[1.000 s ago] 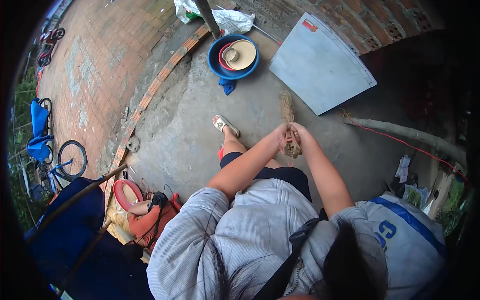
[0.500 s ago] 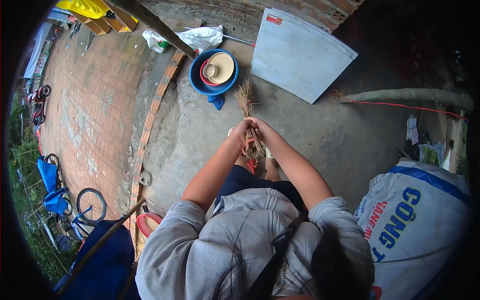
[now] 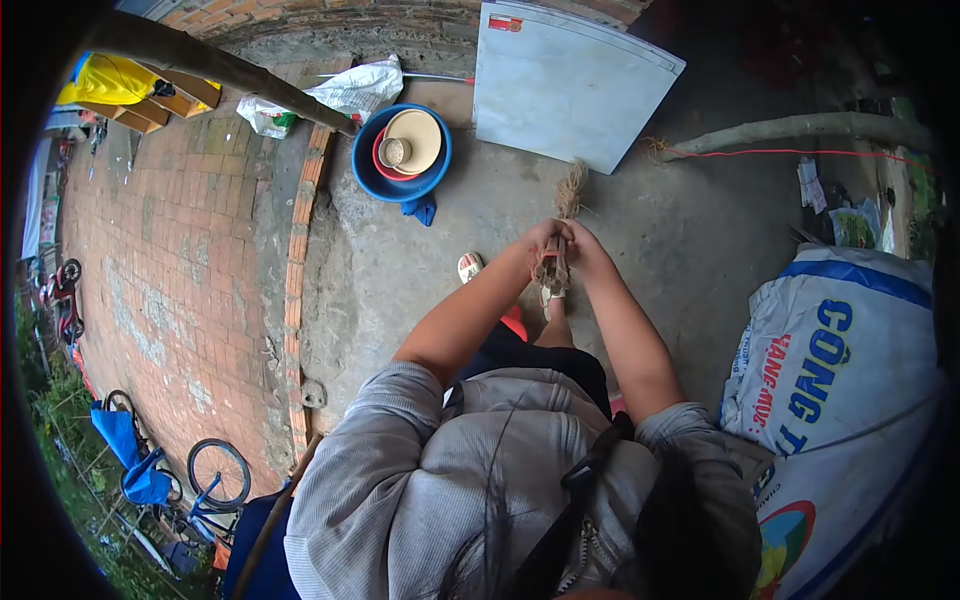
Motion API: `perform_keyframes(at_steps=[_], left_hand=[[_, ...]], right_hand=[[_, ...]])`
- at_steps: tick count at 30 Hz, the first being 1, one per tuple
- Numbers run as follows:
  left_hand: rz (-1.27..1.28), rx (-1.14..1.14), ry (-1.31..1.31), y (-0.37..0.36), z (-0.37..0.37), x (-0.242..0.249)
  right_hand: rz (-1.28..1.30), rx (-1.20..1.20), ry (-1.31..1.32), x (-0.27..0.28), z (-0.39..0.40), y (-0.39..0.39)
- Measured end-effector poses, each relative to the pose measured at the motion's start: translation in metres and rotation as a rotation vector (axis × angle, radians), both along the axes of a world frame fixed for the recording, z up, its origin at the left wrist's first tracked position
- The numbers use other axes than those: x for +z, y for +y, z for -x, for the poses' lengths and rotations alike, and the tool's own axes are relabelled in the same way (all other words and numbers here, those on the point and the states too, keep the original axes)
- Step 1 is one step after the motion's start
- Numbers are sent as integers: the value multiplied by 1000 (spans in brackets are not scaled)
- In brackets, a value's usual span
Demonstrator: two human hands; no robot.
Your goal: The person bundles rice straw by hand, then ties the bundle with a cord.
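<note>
Both of my hands are closed round a bundle of dry brown stalks (image 3: pixel 553 270), whose frayed tip points away from me over the concrete floor. My left hand (image 3: pixel 549 240) and my right hand (image 3: pixel 583 243) meet at the middle of the bundle, close together. Its thick cut end shows below them, above my feet. Ahead and to the left on the floor stands a blue basin (image 3: pixel 360 165) with a red basin, a cream round lid and a small cup in it.
A pale flat panel (image 3: pixel 575 85) leans near the brick wall. Large white printed sacks (image 3: pixel 850 350) stand at right. A wooden pole (image 3: pixel 240 75) crosses the upper left, and a bent trunk (image 3: pixel 800 130) lies at upper right. A bicycle (image 3: pixel 218 475) is at lower left.
The bundle and both hands have moved to the right and slightly forward relative to my body. The view has shifted, and my left foot shows more fully.
</note>
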State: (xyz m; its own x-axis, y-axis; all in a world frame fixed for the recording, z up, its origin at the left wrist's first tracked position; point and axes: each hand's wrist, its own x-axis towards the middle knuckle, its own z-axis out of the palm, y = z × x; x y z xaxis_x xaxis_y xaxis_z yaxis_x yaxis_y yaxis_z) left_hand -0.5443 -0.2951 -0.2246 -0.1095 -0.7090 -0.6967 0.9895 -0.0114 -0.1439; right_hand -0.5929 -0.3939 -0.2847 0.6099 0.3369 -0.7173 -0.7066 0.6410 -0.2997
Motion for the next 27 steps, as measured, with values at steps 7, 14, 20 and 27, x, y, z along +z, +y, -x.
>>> perform_keyframes(at_steps=[7, 14, 20, 27], left_hand=[[230, 156, 257, 100, -26, 70], [-323, 269, -137, 111, -21, 63], [-372, -152, -149, 51, -1, 33], [119, -190, 129, 4, 5, 11]], right_hand=[[333, 38, 349, 102, -44, 88], [9, 132, 16, 125, -44, 111], [-144, -148, 111, 180, -8, 67], [156, -28, -135, -105, 53, -11]])
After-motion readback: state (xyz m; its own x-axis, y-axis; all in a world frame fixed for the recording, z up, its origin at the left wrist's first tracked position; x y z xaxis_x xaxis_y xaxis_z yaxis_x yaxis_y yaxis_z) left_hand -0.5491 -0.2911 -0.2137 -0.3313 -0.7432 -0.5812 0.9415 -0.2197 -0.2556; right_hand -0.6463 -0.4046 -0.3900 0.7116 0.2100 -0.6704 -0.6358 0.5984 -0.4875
